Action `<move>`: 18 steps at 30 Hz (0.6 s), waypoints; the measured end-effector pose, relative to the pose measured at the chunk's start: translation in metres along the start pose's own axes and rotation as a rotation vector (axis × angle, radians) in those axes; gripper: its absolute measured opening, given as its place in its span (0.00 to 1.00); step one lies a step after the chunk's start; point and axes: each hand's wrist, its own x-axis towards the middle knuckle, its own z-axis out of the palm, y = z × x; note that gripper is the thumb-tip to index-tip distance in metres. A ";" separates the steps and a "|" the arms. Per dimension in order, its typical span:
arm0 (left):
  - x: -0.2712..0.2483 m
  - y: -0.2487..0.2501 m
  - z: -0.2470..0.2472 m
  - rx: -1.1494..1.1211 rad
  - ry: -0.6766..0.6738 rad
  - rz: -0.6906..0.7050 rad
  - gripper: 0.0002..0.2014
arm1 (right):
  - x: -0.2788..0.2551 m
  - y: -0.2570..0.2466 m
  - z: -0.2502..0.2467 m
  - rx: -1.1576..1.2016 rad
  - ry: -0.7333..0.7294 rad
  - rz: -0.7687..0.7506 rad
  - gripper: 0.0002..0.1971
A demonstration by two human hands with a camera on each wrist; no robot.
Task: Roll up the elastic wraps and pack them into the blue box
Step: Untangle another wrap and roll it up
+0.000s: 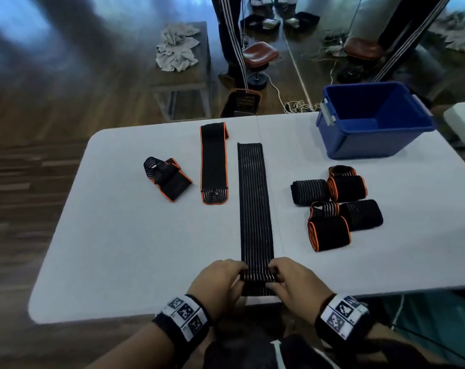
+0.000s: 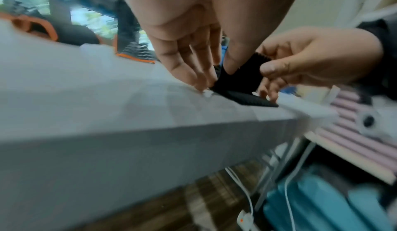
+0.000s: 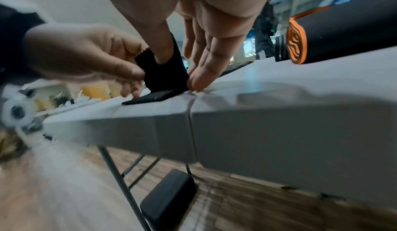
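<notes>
From the head view I see my left hand [image 1: 217, 282] and right hand [image 1: 295, 283] pinching the near end of the long striped wrap [image 1: 254, 206], which lies flat up the middle of the table [image 1: 119, 235]; rolled wraps [image 1: 335, 206] sit right, the blue box [image 1: 372, 121] at the far right corner. In the left wrist view the thumb and fingers [image 2: 193, 75] clamp the folded end. The right wrist view shows the same grip on the wrap

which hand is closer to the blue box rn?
Right. The right hand pinches the near end of the striped wrap on the side where the blue box stands; the left hand pinches the same end, farther away.
</notes>
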 end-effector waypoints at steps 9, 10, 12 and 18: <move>0.014 0.007 -0.002 -0.204 0.090 -0.311 0.08 | 0.033 -0.004 -0.007 -0.037 0.079 0.105 0.12; 0.015 0.007 -0.001 -0.173 0.085 -0.297 0.05 | 0.037 -0.005 -0.008 -0.052 0.064 0.108 0.09; 0.017 0.006 0.000 -0.112 0.063 -0.267 0.06 | 0.040 -0.007 -0.010 -0.097 0.029 0.104 0.02; 0.011 0.008 -0.001 0.169 -0.026 -0.068 0.22 | 0.032 -0.001 -0.010 -0.232 0.055 -0.002 0.13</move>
